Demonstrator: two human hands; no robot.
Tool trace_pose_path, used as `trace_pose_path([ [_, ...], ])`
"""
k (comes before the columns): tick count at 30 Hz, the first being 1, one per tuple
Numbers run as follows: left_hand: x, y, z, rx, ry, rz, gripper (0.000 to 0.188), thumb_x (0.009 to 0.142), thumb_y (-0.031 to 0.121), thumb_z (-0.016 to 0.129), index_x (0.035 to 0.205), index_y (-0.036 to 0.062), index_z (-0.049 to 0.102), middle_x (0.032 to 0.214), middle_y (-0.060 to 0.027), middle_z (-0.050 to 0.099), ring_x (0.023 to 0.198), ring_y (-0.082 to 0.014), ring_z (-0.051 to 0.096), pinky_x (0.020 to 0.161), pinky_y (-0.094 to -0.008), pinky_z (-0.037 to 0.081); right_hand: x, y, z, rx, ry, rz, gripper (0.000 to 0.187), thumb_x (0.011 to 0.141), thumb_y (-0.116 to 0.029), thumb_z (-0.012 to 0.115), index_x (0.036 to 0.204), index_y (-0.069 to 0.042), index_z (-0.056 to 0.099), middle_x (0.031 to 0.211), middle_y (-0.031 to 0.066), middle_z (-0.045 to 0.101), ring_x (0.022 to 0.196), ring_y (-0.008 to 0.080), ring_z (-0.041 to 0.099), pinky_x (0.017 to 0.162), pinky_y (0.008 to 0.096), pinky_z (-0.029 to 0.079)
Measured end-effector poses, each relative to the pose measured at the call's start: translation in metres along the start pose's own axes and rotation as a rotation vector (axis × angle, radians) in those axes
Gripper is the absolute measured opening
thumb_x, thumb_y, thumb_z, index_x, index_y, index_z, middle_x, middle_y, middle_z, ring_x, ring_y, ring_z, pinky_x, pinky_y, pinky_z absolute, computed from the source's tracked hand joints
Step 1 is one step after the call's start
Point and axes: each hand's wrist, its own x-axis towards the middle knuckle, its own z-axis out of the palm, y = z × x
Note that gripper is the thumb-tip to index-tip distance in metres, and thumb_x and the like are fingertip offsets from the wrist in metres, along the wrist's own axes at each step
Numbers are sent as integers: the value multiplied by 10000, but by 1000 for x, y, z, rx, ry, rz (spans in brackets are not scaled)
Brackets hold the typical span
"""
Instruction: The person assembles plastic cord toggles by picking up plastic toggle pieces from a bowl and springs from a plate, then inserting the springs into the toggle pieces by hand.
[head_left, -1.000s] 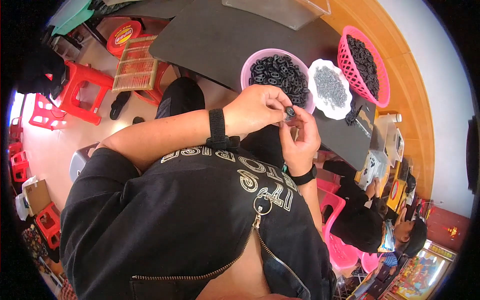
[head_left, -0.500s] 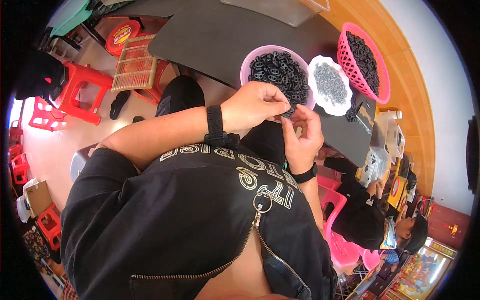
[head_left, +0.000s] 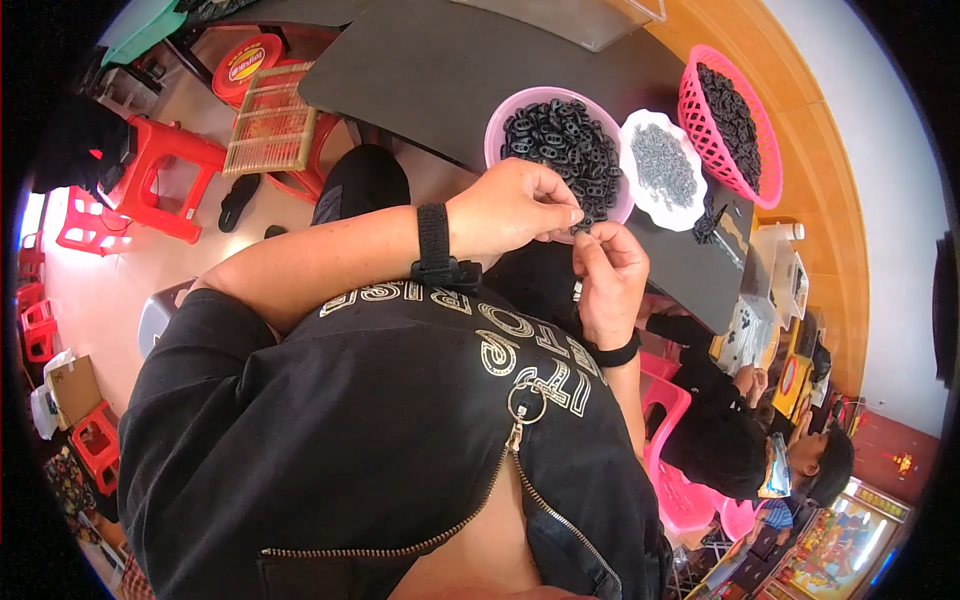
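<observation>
Close together at the near edge of a pink bowl (head_left: 494, 128), my left hand (head_left: 505, 208) and my right hand (head_left: 612, 275) meet fingertip to fingertip. Between them is a small black plastic piece (head_left: 581, 227), mostly covered by the fingers. Thumb and forefinger of my left hand pinch it from one side. The right fingertips close on its other side; whether they hold a second tiny part I cannot tell. Black plastic pieces (head_left: 560, 135) with holes fill the bowl. Beside it, a white scalloped plate (head_left: 684, 216) carries many small silvery metal parts (head_left: 662, 165), perhaps screws or pins.
A pink lattice basket (head_left: 697, 130) of black parts stands at the right of the dark table (head_left: 410, 80). A translucent bin (head_left: 590, 30) lies at the far edge. Red stools (head_left: 175, 180) and a bamboo-topped seat (head_left: 270, 118) are left. Another person (head_left: 720, 430) sits at right.
My right fingers have drawn in from a looser, more spread pose and now pinch at the black piece. The left hand has hardly moved. The view has shifted slightly.
</observation>
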Motion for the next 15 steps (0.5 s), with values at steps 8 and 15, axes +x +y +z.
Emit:
trace_pose_path([
  [8, 1, 1, -3, 74, -36, -50, 151, 882, 132, 595, 906, -13, 630, 790, -25, 631, 710, -80, 581, 674, -221, 493, 1, -3, -2, 34, -44, 62, 39, 830, 16, 543, 816, -17, 559, 673, 7, 541, 559, 74, 456, 523, 202, 361],
  [15, 2, -1, -4, 64, -37, -59, 152, 885, 137, 592, 897, -11, 629, 794, -31, 632, 712, -80, 588, 678, -223, 500, 0, 3, 0, 138, -12, 43, 28, 844, -13, 584, 820, -18, 572, 676, 4, 554, 567, 67, 469, 522, 200, 370],
])
